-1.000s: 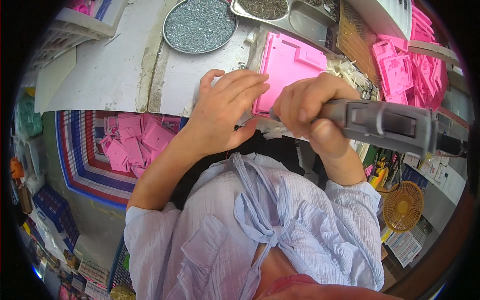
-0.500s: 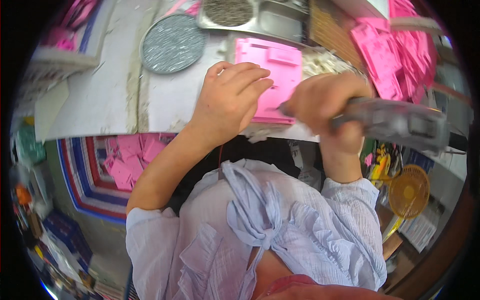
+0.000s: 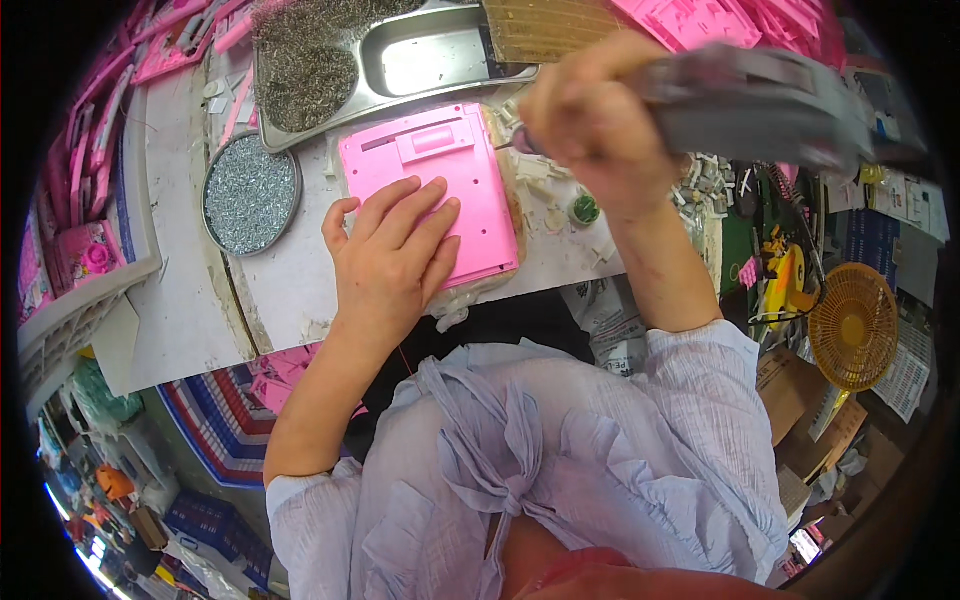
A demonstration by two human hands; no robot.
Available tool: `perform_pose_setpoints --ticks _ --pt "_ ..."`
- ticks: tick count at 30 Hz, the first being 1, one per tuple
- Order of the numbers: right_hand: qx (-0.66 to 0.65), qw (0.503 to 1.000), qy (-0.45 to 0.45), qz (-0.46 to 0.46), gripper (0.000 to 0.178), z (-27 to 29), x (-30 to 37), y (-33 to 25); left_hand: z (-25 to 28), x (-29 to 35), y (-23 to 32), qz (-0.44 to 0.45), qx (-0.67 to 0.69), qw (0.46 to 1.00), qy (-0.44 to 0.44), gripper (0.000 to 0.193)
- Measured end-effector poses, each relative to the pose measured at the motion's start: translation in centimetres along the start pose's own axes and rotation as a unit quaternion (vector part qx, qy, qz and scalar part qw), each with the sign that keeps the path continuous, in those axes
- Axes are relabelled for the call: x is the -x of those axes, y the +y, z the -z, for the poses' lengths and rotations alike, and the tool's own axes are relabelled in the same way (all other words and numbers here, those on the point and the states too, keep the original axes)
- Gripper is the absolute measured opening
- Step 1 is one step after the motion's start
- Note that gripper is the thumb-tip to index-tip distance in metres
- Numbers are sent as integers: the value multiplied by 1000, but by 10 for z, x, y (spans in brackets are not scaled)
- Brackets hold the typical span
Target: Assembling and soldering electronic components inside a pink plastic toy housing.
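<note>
Pink plastic panel (image 3: 478,207) rests near the white worktable's (image 3: 300,290) closest edge; the left hand (image 3: 392,255) spreads fingers across its seven-o'clock side, grasping nothing. At two o'clock, the blurred right hand (image 3: 605,125) wraps round a grey power tool (image 3: 760,112). Beyond, a round dish (image 3: 240,252) sits at nine, a steel tray (image 3: 425,60) at twelve.

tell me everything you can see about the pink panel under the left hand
The pink panel is roughly rectangular and looks like smooth plastic, with a raised section and a dark slot toward its far edge and several small dark holes. It lies flat, slightly turned, above the white worktable. The left hand rests spread on it, hiding part; the tip of the grey power tool is near its right edge, contact unclear.
</note>
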State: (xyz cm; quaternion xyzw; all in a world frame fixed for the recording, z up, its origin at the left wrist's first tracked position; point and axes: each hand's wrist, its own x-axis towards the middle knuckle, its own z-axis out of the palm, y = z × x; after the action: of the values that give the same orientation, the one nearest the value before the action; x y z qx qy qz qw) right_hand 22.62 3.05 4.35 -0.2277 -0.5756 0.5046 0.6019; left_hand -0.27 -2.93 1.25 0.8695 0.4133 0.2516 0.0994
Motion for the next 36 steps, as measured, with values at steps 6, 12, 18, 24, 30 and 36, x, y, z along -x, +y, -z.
perform_pose_setpoints --ticks 6,12,18,24,30,36 --pt "-44 998 -14 -51 22 -6 5 -19 0 2 -1 6 10 1000 -3 28" --pt "82 988 5 -130 32 -22 45 -40 -4 0 -2 -8 5 1000 1 31" --pt "-6 998 -9 -57 30 -26 27 -65 2 -36 -19 49 47 995 70 34" --pt "-49 995 -83 28 29 -20 -3 -105 57 -43 -36 -65 68 988 126 31" --pt "-68 996 -58 -9 29 -9 -3 -96 118 353 -146 546 -12 776 317 27" --pt "-93 995 -2 -21 24 -14 -20 -70 -13 685 -151 788 -88 602 -95 68"
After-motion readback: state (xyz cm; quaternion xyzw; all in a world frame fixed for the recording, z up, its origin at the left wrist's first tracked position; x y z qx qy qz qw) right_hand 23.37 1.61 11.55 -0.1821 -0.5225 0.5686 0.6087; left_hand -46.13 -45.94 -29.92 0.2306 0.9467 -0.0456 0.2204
